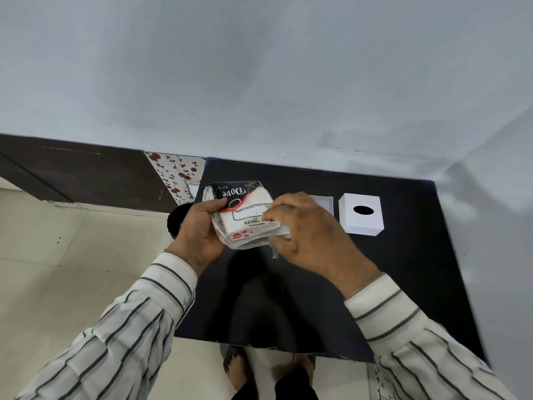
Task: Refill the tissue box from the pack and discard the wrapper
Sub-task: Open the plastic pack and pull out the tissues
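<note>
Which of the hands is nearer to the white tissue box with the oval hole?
The right hand. It grips the right end of the tissue pack, just left of the white tissue box. The left hand holds the pack's far left end, farther from it.

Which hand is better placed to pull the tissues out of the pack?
Probably right: the right hand pinches the tissue pack at its near edge, while the left hand grips its side.

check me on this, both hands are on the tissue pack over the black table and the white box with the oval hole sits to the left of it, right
Not quite. In the head view the white box sits to the right of the tissue pack, not the left. The rest holds: left hand and right hand both hold the pack over the black table.
</note>
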